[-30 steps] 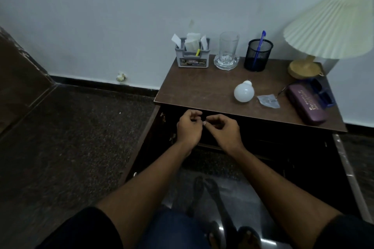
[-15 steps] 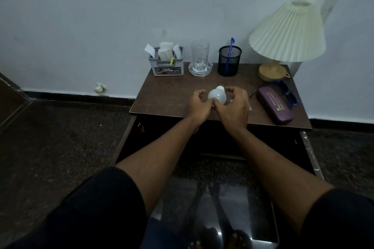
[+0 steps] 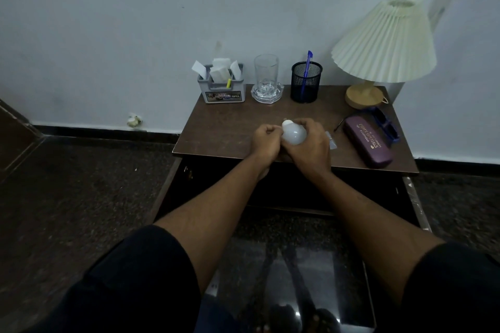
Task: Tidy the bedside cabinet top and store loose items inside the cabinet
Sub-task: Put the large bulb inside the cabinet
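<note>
Right now the right hand [image 3: 311,143] is curling its fingers round the white bulb [image 3: 293,134], holding it at the front middle of the brown surface [image 3: 221,130] with the cap end pointing away towards the wall. The left hand [image 3: 266,140] is pressing in against the bulb's neck side with its fingers bent; I cannot tell whether it is actually pinching the neck. A purple case [image 3: 368,143] is lying to the right, with blue spectacles [image 3: 385,123] just beyond it and a clear plastic scrap [image 3: 332,140] showing beside the right hand. Along the back edge a grey organiser [image 3: 221,86], a glass [image 3: 266,73], a mesh pen cup [image 3: 306,81] and a lamp [image 3: 384,43] are standing in a row.
</note>
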